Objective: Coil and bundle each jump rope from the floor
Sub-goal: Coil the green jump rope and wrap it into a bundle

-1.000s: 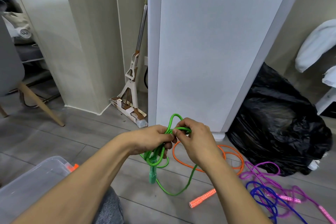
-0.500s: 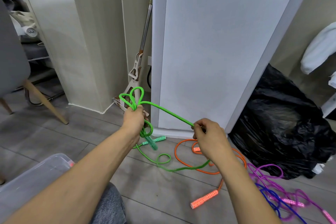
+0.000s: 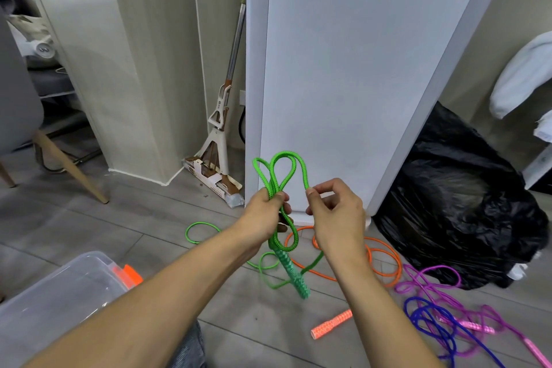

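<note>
Grey floor point(image 3: 89, 227) below, both hands' fingers point(image 3: 312, 193) pinch green rope point(image 3: 280, 170) loops.

Both my forearms reach forward, bare to the elbow, hands raised side by side at the middle of the view. My left hand point(image 3: 265, 212) is fisted, thumb pressed over the curled fingers, clamping the green jump rope point(image 3: 280, 176). My right hand point(image 3: 337, 212), back to the camera, pinches a strand of it between thumb and forefinger.
</note>
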